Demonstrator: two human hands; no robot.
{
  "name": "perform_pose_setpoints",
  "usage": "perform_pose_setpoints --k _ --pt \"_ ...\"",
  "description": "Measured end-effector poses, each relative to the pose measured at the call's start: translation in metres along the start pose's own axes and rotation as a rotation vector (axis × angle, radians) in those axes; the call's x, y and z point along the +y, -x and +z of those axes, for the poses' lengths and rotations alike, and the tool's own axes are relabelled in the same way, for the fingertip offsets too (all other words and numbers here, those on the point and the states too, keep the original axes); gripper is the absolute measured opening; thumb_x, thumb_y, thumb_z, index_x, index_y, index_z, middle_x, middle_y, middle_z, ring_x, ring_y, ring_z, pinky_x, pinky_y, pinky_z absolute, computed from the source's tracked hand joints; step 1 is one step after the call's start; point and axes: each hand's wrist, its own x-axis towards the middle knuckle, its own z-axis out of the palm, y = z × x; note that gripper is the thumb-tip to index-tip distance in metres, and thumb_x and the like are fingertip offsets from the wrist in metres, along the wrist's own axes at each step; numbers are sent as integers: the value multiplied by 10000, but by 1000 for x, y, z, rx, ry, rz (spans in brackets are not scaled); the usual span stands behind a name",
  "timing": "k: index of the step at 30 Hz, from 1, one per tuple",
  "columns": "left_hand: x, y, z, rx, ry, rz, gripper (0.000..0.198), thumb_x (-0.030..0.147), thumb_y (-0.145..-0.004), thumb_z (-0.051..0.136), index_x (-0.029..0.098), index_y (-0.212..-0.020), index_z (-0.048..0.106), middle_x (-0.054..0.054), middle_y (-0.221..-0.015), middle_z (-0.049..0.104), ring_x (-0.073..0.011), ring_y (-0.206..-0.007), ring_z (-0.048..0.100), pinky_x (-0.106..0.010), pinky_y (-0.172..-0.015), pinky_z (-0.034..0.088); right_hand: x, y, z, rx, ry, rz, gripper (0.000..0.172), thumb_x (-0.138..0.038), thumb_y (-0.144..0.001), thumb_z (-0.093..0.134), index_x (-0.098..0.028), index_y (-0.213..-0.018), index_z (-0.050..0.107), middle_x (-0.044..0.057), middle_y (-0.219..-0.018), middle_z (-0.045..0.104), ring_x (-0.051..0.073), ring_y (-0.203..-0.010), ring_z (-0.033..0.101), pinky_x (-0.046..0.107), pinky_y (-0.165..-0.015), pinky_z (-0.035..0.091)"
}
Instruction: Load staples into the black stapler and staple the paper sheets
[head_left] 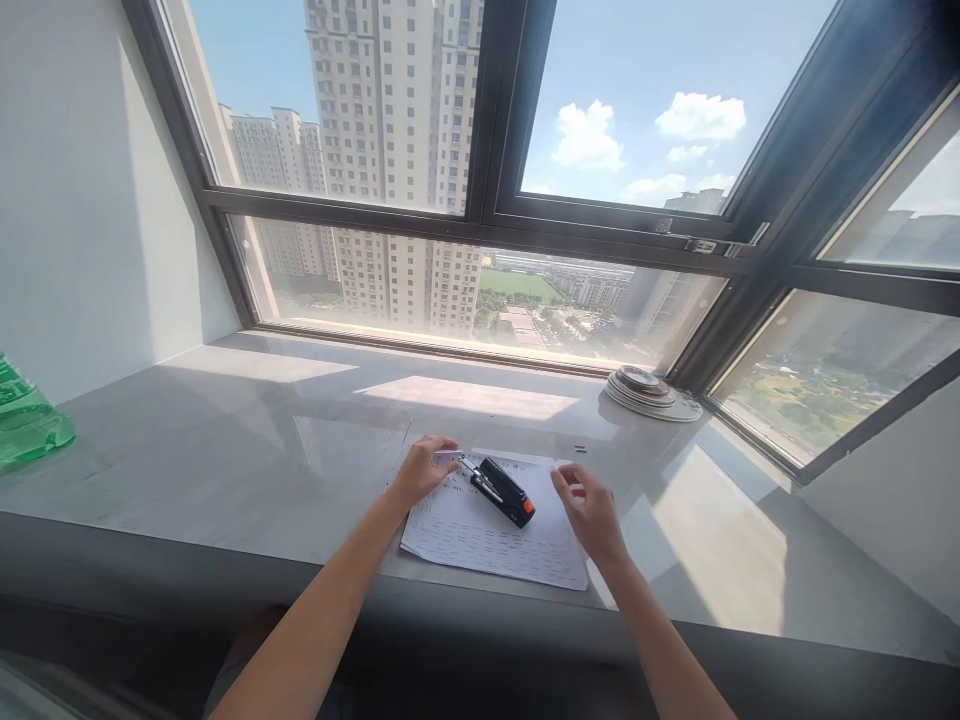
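Note:
Printed sheets of paper [487,540] lie on the grey sill in front of me. On them rests a black stapler [510,490] with an orange end, its top raised and the metal inside showing. My left hand [424,468] pinches the upper left corner of the paper, close to the stapler's metal end. At the upper right corner, my right hand [589,505] has its fingers curled and pressed at the paper's edge. Just beyond the sheets lie small strips of staples [580,449]. Neither hand touches the stapler.
A stack of round flat discs [643,392] sits in the back right corner by the window frame. At the far left stands a green plastic bottle [28,420]. The front edge of the sill [187,545] runs just below the paper. Windows rise behind.

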Motion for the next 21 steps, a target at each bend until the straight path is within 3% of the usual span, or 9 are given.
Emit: perform_pose_setpoints --k 3,7,12,17,19,21 --pt "-1 0 1 -43 83 -64 340 293 -798 774 230 -1121 691 -74 -1032 794 -273 -1036 745 -440 -960 579 -38 4 36 -154 -45 -43 356 -565 -903 614 -220 -976 656 94 -1004 698 241 -866 635 331 -711 506" --pt "1 1 2 -100 92 -72 315 257 -811 730 232 -1120 672 -78 -1045 796 -281 -1069 739 -432 -917 598 -48 1 62 -213 -50 -67 295 -503 -911 614 -215 -956 666 82 -949 704 241 -823 638 329 -697 487" --pt "11 4 0 -143 90 23 336 191 -820 693 239 -1149 645 -72 -1051 792 -277 -1144 707 -449 -1006 546 -43 4 66 -193 -125 -92 253 -439 -955 569 -219 -999 686 55 -936 721 239 -851 649 318 -732 474" --pt "18 6 1 -207 144 41 351 144 -805 664 244 -1140 645 -82 -1174 756 -269 -1120 718 -426 -994 545 -43 6 69 -164 -127 -111 270 -447 -960 567 -215 -994 701 60 -901 714 241 -824 638 319 -725 467" --pt "20 6 3 -228 158 55 359 125 -799 652 244 -1137 640 -72 -1165 761 -260 -1083 734 -471 -1093 472 -42 6 70 -161 -133 -120 261 -440 -962 571 -215 -989 702 57 -897 708 237 -824 635 317 -734 466" --pt "23 6 4 -248 155 78 373 101 -793 640 252 -1134 630 -42 -1080 786 -251 -1062 742 -529 -1212 309 -41 5 70 -160 -141 -132 243 -424 -960 579 -214 -966 700 56 -897 701 232 -828 632 313 -740 465"
